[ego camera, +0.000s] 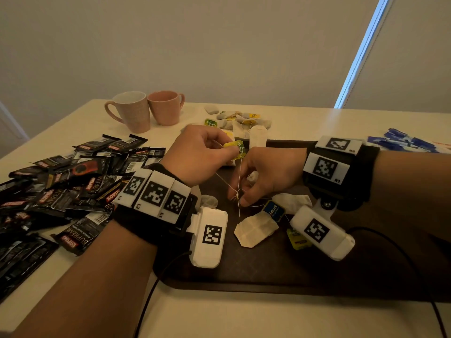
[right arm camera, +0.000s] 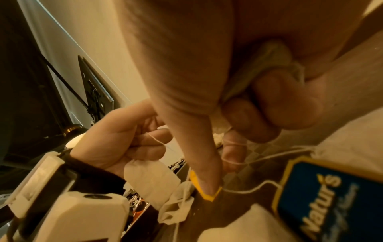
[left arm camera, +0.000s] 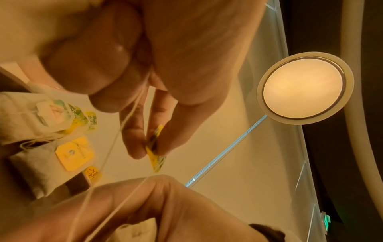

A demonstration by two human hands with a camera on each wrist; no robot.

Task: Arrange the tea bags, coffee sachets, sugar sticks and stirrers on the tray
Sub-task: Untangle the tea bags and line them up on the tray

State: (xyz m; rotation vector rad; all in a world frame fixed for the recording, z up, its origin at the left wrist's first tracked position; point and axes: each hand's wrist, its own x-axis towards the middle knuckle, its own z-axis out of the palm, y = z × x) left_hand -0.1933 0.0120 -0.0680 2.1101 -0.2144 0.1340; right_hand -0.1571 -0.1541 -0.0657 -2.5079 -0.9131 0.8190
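**Untangling tea bag strings over the tray**

Pale walls and a drawn blind stand behind a cream table (ego camera: 305, 123) that carries a dark tray (ego camera: 268, 272) at its near edge. Several tea bags are on the tray already; one bag (ego camera: 255, 231) lies near the tray's middle, next to a blue tag (ego camera: 273, 211). More tea bags (ego camera: 240, 120) wait in a heap just beyond the tray's far edge. Black sachets (ego camera: 63, 189) cover the table on the left of the tray, and blue sticks (ego camera: 405, 142) lie near the right edge. Two mugs (ego camera: 146, 111) stand at the far left. I see no stirrers.

The left hand (ego camera: 197, 154) is raised above the tray's far left part, thumb and forefinger pinching a yellow tag (ego camera: 235, 148). Its string (ego camera: 240, 181) runs down to the right hand (ego camera: 266, 172), whose fingertips are pressed together on a knot of strings low over the tray. The right wrist view shows a folded tea bag (right arm camera: 267, 62) also tucked under its curled fingers.

I judge the step in hand is the tea bags: the strings are tangled and must be separated first. The next move calls for a gentle pull on the tag while the right hand keeps the knot down, so thin paper does not tear. Sachets and sticks are not yet on the tray.
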